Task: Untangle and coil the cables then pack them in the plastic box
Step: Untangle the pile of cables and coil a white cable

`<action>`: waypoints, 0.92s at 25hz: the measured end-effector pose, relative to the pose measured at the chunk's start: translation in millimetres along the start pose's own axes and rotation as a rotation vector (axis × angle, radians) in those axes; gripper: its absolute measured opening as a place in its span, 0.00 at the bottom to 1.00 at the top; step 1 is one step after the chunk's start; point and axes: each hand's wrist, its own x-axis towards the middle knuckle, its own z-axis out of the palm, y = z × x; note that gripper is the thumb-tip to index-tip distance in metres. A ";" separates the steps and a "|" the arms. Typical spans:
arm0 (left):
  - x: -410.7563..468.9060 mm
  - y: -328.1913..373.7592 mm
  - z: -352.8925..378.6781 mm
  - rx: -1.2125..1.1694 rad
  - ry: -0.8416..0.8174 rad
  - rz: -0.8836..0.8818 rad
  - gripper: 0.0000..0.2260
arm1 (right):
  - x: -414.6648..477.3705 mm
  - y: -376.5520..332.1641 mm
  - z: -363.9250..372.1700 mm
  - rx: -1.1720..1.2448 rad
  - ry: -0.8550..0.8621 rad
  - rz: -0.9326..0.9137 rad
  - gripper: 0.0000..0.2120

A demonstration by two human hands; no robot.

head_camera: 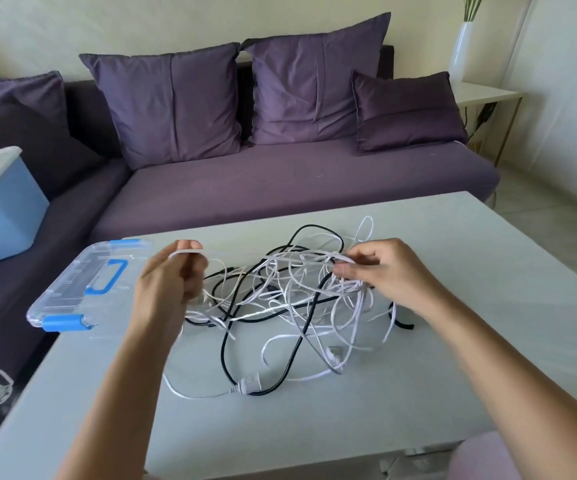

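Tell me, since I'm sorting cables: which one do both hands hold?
The flat white cable, stretched taut between the left hand and right hand; the black cable lies untouched.

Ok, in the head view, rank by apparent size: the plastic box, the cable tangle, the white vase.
1. cable tangle
2. plastic box
3. white vase, though it stands farther back, so its true size is unsure.

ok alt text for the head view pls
Two bare hands stretch a flat white cable between them, left hand and right hand, above a tangle of white and black cables on a white table. A closed clear plastic box sits left.
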 end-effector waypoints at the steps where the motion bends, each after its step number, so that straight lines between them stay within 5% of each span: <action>1: 4.5 0.8 -7.2 -0.041 0.030 -0.008 0.13 | 1.3 0.8 -6.1 0.035 -0.007 0.023 0.04; 6: 10.5 -7.4 -17.6 0.259 -0.102 -0.039 0.12 | 12.8 18.1 -9.2 0.290 0.191 0.252 0.11; 9: -0.2 -6.3 -15.9 0.628 -0.496 -0.083 0.06 | 14.1 21.9 6.4 0.320 0.302 0.364 0.15; 12: -11.0 -0.5 -1.7 0.527 -0.803 -0.179 0.31 | 6.0 8.7 23.8 0.125 0.389 0.208 0.17; 14: -21.2 0.2 18.3 0.351 -0.797 -0.205 0.30 | -0.4 0.2 34.8 0.046 0.424 0.068 0.18; 17: -41.0 -8.1 53.8 0.270 -0.654 -0.222 0.14 | -6.4 -5.6 49.6 0.067 0.459 -0.028 0.18; 23: -54.2 -34.0 83.0 0.207 -0.508 -0.331 0.09 | -8.8 -5.5 49.5 0.422 0.213 0.094 0.19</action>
